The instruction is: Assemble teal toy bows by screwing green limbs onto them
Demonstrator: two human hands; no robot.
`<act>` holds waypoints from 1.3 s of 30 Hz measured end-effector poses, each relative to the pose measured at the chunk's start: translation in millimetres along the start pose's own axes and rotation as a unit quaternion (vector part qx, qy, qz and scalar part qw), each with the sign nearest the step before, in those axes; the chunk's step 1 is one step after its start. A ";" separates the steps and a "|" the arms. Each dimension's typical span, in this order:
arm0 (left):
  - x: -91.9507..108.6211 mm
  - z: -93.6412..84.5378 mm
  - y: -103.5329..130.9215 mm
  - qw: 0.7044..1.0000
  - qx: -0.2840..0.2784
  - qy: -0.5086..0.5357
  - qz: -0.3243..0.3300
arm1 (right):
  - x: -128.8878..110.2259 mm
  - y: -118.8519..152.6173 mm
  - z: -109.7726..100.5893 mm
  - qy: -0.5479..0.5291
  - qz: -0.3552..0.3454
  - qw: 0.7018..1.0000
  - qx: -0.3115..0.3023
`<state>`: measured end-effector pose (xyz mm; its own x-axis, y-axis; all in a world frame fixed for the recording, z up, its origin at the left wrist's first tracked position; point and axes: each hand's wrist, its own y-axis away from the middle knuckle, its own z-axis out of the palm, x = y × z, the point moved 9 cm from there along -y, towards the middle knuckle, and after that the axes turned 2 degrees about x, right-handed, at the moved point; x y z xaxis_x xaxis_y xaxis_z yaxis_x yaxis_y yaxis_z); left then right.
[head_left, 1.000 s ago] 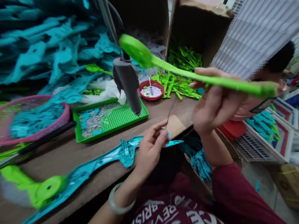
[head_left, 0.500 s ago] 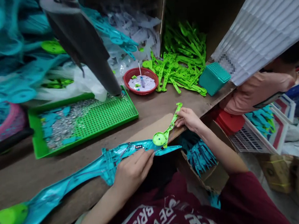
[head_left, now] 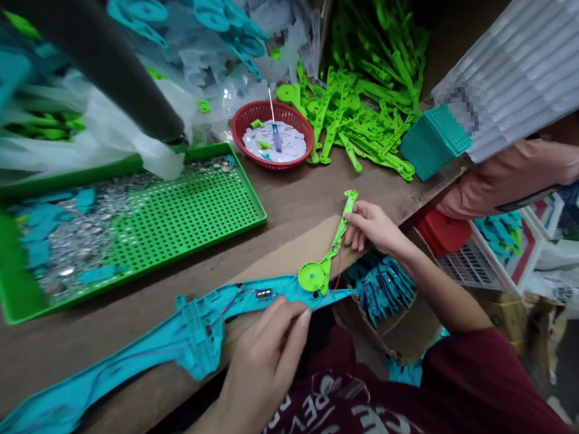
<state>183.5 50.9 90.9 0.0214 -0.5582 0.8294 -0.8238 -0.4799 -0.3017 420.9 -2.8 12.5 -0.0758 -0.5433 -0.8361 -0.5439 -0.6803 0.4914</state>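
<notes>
My right hand (head_left: 373, 227) holds a lime-green plastic arm (head_left: 340, 229) near its upper end. That arm's round disc (head_left: 313, 277) rests over the right end of a long turquoise plastic shell (head_left: 193, 331). Thin wires run along the shell, and a small metal part (head_left: 264, 293) sits inside it. From the green arm a thin red wire (head_left: 340, 266) loops down toward my left hand (head_left: 270, 352). The thumb and forefinger of that hand are pinched together at the wire, in front of the shell's near edge.
Behind lies a green perforated tray (head_left: 184, 225) of small metal pieces. A red basket (head_left: 307, 132) holds a screwdriver (head_left: 276, 134). Lime-green parts (head_left: 361, 111) are piled beside a teal basket (head_left: 434, 142). Below the table edge, a cardboard box (head_left: 404, 335) contains turquoise parts. A person's sleeve (head_left: 501, 177) shows at right.
My left hand has come off the shell, down toward me, and the red wire now shows stretched out. My right hand still holds the green arm. The view has shifted.
</notes>
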 end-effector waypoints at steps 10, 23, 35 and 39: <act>-10.4 -7.9 -0.1 0.992 0.027 -0.105 0.067 | -58.9 68.5 33.9 0.304 -0.484 0.820 0.037; -12.6 4.3 -3.3 0.995 -0.043 0.077 0.037 | -48.0 80.6 68.0 0.431 -0.514 0.736 -0.089; -26.4 -8.9 -3.3 0.998 -0.009 0.007 -0.064 | -46.2 82.8 79.5 0.510 -0.489 0.705 -0.058; -12.0 -11.4 -4.0 0.990 -0.020 -0.137 -0.006 | -53.1 83.2 84.5 0.527 -0.489 0.694 -0.038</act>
<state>180.1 67.2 87.5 0.1792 -0.7187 0.6718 -0.8446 -0.4626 -0.2696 309.0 11.0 77.2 0.9739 0.1663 -0.1545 0.1450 -0.9795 -0.1401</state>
